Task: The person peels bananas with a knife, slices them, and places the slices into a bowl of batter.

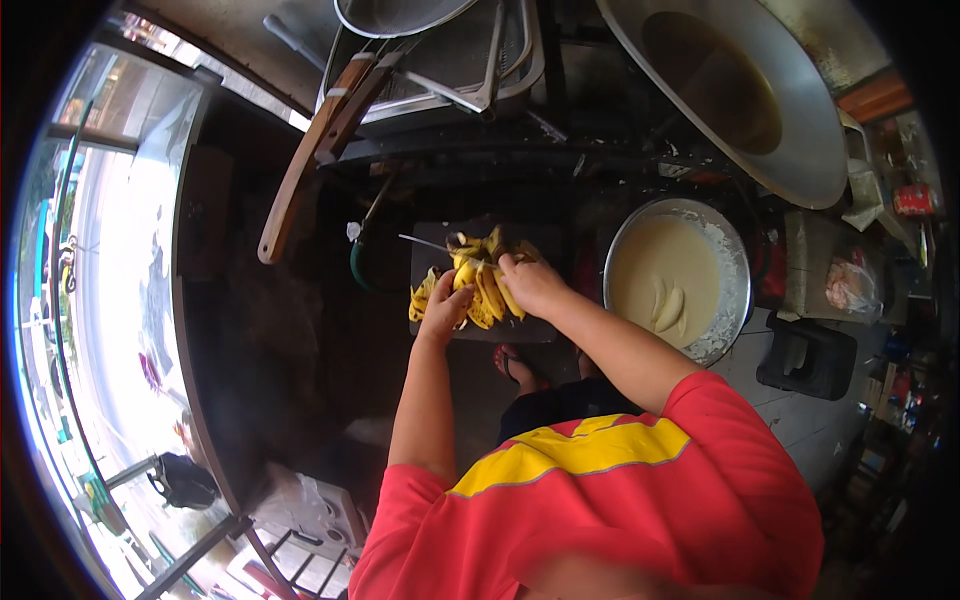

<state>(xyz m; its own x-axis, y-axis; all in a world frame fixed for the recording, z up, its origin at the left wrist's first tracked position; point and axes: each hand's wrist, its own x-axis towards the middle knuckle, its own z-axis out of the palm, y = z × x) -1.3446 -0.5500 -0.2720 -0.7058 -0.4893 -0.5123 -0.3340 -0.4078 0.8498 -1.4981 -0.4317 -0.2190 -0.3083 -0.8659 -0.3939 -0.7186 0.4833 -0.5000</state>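
Observation:
A bunch of yellow bananas [489, 296] with dark spots lies in front of me. My left hand [444, 309] grips one banana of it from the left side. My right hand [534, 283] closes around a knife, whose handle is hidden in the fist. The thin knife blade [424, 241] points left across the top of the bunch, near the stems. Yellow banana peels [422, 294] lie left of my left hand. To the right stands a metal basin [739, 259] of pale batter [645, 262], with peeled bananas [670, 309] partly sunk in it.
A large wok [806, 150] holding brown oil is at the upper right. Long wooden handles [300, 180] jut out toward me at the upper left, beside a metal strainer tray [442, 97]. A dark plastic stool [806, 358] stands on the tiled floor at right.

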